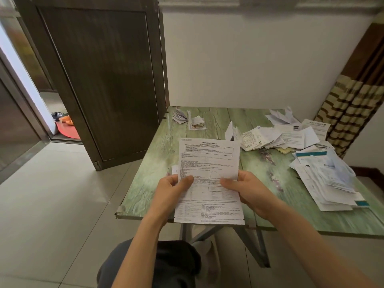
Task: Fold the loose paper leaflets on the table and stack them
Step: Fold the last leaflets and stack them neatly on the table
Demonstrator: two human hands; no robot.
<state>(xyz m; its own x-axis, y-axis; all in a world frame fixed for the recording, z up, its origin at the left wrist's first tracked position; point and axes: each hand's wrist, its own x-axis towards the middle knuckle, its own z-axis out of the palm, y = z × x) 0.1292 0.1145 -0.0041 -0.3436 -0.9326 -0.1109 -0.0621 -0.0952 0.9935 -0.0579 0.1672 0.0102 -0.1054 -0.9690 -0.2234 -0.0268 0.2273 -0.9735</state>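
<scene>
Leaflet unfolded, raised over worktop front edge, pinched at both sides: left hand and right hand each clamped on it, thumbs on top. Could crease crooked if corners mismatch; could slip, being thin.

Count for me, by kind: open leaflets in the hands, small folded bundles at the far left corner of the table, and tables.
Open leaflet, pinched by left hand and right hand: 1
Folded bundles: 2
Table: 1
Total: 4
Loose heap on the right not counted: sheets overlap.
</scene>
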